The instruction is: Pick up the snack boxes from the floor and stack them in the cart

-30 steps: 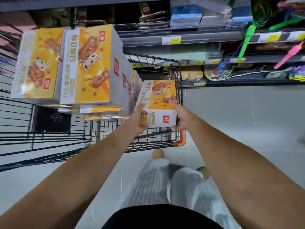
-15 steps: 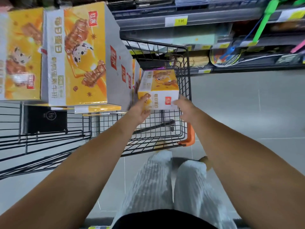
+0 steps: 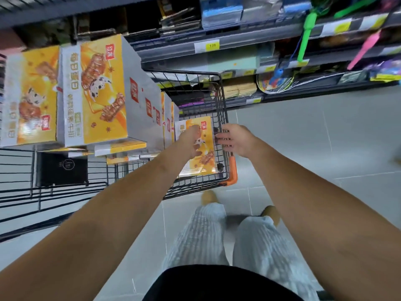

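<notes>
A yellow and white snack box [image 3: 206, 155] lies flat in the near right end of the black wire cart [image 3: 223, 101]. My left hand [image 3: 192, 141] rests on the box's top face, fingers bent down onto it. My right hand [image 3: 237, 141] is just outside the cart's right wall, off the box, with its loosely curled fingertips touching the wires. Tall stacks of the same snack boxes [image 3: 102, 90] fill the rest of the cart, and another stack [image 3: 30, 98] stands further left.
Store shelves [image 3: 271, 38] with stationery, rackets and price tags run along the back. An orange bumper [image 3: 232, 170] caps the cart's near right corner. A black box [image 3: 61, 169] sits under the stacks. My legs [image 3: 227, 235] stand on grey floor tiles [image 3: 314, 137].
The box held in both hands has gone down into the cart's right end and lies flat. My right hand has let go and moved out to the cart's wall; my left stays on top.
</notes>
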### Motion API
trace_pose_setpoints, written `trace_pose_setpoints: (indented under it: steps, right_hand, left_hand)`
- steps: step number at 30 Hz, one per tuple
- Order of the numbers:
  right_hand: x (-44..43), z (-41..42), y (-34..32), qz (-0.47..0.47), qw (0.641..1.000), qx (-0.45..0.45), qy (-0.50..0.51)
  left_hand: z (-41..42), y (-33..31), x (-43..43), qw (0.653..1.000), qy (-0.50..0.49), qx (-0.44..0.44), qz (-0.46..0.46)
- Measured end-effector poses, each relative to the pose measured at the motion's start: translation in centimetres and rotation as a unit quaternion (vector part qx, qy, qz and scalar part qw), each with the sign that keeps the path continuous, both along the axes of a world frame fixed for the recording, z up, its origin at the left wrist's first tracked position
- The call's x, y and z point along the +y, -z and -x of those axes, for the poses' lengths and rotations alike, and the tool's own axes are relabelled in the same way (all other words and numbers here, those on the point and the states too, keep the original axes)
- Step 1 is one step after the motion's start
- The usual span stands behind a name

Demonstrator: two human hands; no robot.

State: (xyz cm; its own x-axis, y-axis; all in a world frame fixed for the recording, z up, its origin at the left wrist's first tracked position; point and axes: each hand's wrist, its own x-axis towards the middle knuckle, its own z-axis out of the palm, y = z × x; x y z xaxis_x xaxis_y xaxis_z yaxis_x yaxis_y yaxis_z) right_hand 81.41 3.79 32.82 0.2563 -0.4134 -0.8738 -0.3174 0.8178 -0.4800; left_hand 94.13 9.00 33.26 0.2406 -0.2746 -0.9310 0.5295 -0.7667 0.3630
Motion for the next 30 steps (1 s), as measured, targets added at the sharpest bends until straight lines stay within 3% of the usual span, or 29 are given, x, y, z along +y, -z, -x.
trace_pose_setpoints:
  steps: [8, 18, 24, 30]
  right_hand:
    - [-1.6, 12.6, -4.1, 0.042, 0.996, -0.014, 0.083]
    - [-2.9, 38.0, -6.4, 0.083, 0.98, -0.002, 0.181]
    - [-2.3, 53.9, -6.4, 0.091, 0.959, 0.013, 0.27]
    - [-0.6, 66.0, -6.4, 0.104, 0.938, 0.026, 0.331]
  left_hand:
    - [10.1, -4.0, -4.5, 0.985, 0.131, -0.074, 0.087]
    - [35.4, -5.4, -8.0, 0.959, 0.257, -0.019, 0.114]
    - [51.7, -5.6, -9.1, 0.922, 0.366, 0.009, 0.126]
    - [64.1, -6.8, -10.0, 0.852, 0.503, -0.018, 0.144]
